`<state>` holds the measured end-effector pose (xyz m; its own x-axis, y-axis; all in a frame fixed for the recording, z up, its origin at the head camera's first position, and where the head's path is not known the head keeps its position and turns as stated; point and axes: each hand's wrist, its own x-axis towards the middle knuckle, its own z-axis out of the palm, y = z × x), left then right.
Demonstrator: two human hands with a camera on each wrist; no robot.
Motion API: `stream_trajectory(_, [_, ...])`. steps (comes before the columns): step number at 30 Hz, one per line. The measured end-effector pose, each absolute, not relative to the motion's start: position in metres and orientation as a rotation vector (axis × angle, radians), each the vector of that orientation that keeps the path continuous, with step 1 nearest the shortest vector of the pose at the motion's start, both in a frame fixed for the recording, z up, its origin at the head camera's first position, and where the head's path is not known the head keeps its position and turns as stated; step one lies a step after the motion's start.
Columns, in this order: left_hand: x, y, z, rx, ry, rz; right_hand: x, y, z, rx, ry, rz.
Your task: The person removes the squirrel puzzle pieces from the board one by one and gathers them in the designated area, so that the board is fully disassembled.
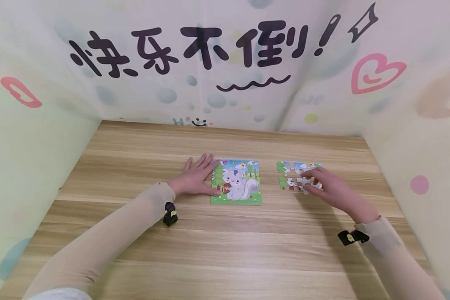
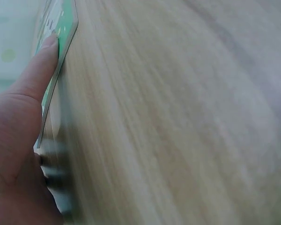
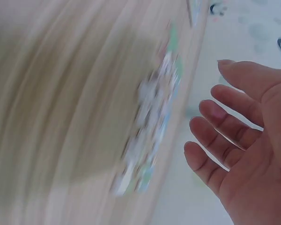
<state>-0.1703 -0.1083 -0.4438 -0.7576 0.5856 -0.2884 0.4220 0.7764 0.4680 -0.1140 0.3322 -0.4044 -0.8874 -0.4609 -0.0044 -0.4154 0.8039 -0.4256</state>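
Observation:
A square jigsaw puzzle (image 1: 241, 189) with a grey squirrel picture lies on the wooden table. My left hand (image 1: 194, 180) rests at its left side, fingers spread; the thumb (image 2: 46, 52) touches the puzzle's face near the lower left. To the right of the puzzle, loose jigsaw pieces (image 1: 286, 182) lie in two rows. Over the right end of these rows hovers my right hand (image 1: 333, 189), hiding some of them. In the right wrist view its fingers (image 3: 210, 133) are loosely bent with nothing between them, apart from the blurred pieces.
The wooden table (image 1: 225, 250) reaches to a printed cloth backdrop (image 1: 135, 100) with large black characters. Cloth walls also stand at the left and right. A small black camera (image 1: 170, 214) is strapped on the left wrist, another camera (image 1: 348, 238) on the right.

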Motion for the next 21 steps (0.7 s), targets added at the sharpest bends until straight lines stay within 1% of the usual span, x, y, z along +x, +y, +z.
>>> stream_trajectory(8, [-0.169,-0.109,-0.441,0.773,2.545,0.497,-0.118,0.278,-0.397,-0.839,2.759,-0.669])
stream_trajectory(21, [-0.169,-0.110,-0.442,0.785,2.560,0.490,-0.133,0.216,-0.407,-0.960,2.677,-0.626])
